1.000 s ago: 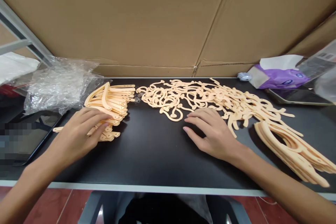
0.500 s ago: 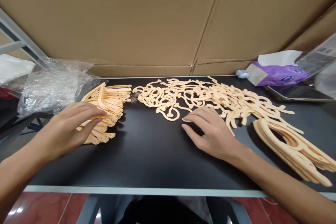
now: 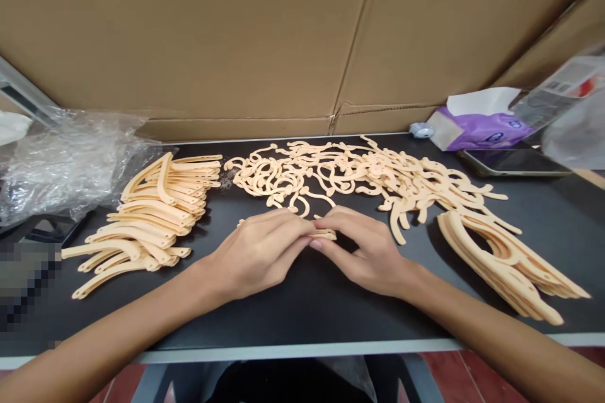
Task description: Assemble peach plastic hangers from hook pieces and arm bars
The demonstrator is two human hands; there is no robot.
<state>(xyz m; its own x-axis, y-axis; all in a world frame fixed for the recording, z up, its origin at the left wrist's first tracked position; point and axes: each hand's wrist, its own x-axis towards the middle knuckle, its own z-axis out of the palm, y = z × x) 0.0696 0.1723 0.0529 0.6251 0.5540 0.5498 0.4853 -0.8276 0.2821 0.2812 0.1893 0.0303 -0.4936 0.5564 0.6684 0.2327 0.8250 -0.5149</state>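
Both hands meet at the middle of the black table [image 3: 293, 308]. My left hand [image 3: 258, 252] and my right hand [image 3: 366, 249] pinch the same peach plastic hanger piece [image 3: 325, 234], which lies flat between their fingertips and is mostly hidden. Behind the hands lies a tangled heap of peach hooks [image 3: 340, 173]. A fanned stack of peach hanger bodies [image 3: 151, 214] lies to the left. Another stack of hanger bodies [image 3: 505, 264] lies to the right.
Crumpled clear plastic wrap [image 3: 70, 157] sits at the back left. A purple tissue pack [image 3: 477, 126] and a phone [image 3: 513, 162] lie at the back right. Cardboard sheets [image 3: 283, 31] wall off the back. The table's front edge runs just below my forearms.
My left hand has left the left stack and come to the middle, joining the right hand on a peach piece. The view has shifted so everything sits a little further left.
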